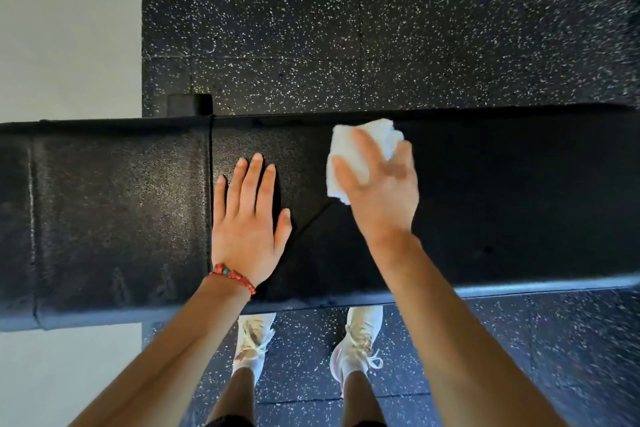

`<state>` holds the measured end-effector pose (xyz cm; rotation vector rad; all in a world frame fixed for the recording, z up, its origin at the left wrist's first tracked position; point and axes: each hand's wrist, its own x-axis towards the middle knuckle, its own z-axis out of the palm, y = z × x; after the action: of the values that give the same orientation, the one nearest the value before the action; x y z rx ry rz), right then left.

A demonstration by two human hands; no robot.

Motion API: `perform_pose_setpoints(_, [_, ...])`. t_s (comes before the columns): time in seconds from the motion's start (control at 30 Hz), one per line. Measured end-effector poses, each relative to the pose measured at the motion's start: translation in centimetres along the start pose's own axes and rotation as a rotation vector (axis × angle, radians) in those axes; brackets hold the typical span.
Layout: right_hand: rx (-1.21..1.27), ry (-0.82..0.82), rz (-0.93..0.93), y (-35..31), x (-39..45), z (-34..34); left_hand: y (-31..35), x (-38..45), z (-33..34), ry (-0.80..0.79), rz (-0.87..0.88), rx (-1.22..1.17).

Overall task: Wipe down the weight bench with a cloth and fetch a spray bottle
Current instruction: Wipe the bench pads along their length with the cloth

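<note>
Under the right hand (377,180), whose fingers lie spread and nearly straight, a folded white terry cloth (360,149) is pressed onto the black padded vinyl weight bench (121,204), near its far edge. Just beside it, the left hand (247,222), wearing a red beaded bracelet (233,277), rests flat and empty on the pad by the seam. Below the bench, white laced sneakers (356,343) stand on black speckled rubber flooring (381,28).

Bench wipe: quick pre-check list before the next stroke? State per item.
1. Cloth under the right hand and on the bench: ok, fingers spread over it.
2. Left hand bracing flat on the pad, apart from the cloth: ok.
3. Pad to the right of the cloth free of objects: ok, nothing on it, though it lies in shadow.
4. Pad seam left of the left hand wiped already: cannot tell.
5. Spray bottle located: not ok, none in view.
6. Footing: ok, both shoes on the speckled floor beside the bench.
</note>
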<state>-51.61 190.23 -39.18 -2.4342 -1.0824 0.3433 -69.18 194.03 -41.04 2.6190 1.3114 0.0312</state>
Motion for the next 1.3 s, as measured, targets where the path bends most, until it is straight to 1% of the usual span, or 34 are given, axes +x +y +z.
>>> perform_pose_setpoints(0.07, [-0.014, -0.015, -0.082, 0.6, -0.6, -0.4, 0.1, 0.0, -0.1, -0.012, -0.008, -0.008])
perform_pose_setpoints(0.13, [-0.059, 0.004, -0.075, 2.4, -0.5, -1.2, 0.2, 0.1, -0.4, -0.018, -0.006, -0.007])
perform_pose_setpoints(0.3, [-0.053, 0.174, 0.191, 8.0, -1.1, -4.1, 0.6, -0.1, -0.8, -0.007, 0.004, -0.036])
perform_pose_setpoints(0.4, [-0.028, 0.202, 0.292, 7.1, -2.2, -3.5, 1.4, -0.6, -0.9, 0.001, 0.082, -0.053])
perform_pose_setpoints(0.47, [-0.008, 0.144, 0.239, 5.1, -4.1, -2.5, 2.4, -1.0, -0.8, -0.004, 0.137, -0.071])
perform_pose_setpoints(0.57, [0.019, 0.039, 0.060, 2.8, -7.2, -1.6, 4.0, -1.5, -0.5, -0.023, 0.167, -0.095])
perform_pose_setpoints(0.67, [-0.072, 0.032, -0.070, 3.8, -7.4, -2.5, 4.8, -2.0, 0.2, -0.064, 0.186, -0.071])
perform_pose_setpoints(0.7, [-0.089, 0.042, -0.060, 5.0, -7.1, -3.1, 4.8, -2.0, 0.3, -0.066, 0.190, -0.052])
perform_pose_setpoints(0.73, [-0.088, 0.065, 0.008, 6.5, -6.8, -3.8, 4.8, -2.1, 0.5, -0.064, 0.191, -0.036])
perform_pose_setpoints(0.83, [-0.049, 0.181, 0.293, 11.4, -6.7, -6.2, 4.7, -2.1, 0.7, -0.057, 0.191, -0.016])
perform_pose_setpoints(0.87, [-0.046, 0.207, 0.337, 12.3, -6.8, -6.6, 4.8, -2.1, 0.7, -0.059, 0.193, -0.008])
perform_pose_setpoints(0.93, [-0.028, 0.222, 0.359, 12.4, -7.0, -6.5, 4.9, -2.2, 0.7, -0.066, 0.187, 0.009])
perform_pose_setpoints(1.0, [0.018, 0.191, 0.330, 10.7, -7.6, -5.6, 5.1, -2.2, 0.6, -0.071, 0.177, 0.019])
perform_pose_setpoints(1.03, [0.032, 0.155, 0.278, 9.7, -8.4, -5.1, 5.2, -2.2, 0.5, -0.076, 0.173, 0.020])
perform_pose_setpoints(1.13, [0.000, 0.046, 0.038, 7.6, -10.5, -4.1, 5.5, -2.2, 0.4, -0.074, 0.148, 0.023])
perform_pose_setpoints(1.23, [-0.087, 0.002, -0.155, 8.7, -10.1, -4.8, 6.7, -2.4, 0.3, -0.042, 0.073, -0.010])
perform_pose_setpoints(1.27, [-0.117, -0.007, -0.184, 9.5, -9.8, -5.3, 7.4, -2.4, 0.3, -0.027, 0.051, -0.022])
perform_pose_setpoints(1.3, [-0.128, -0.008, -0.164, 10.6, -9.4, -5.9, 8.3, -2.4, 0.4, -0.017, 0.042, -0.031])
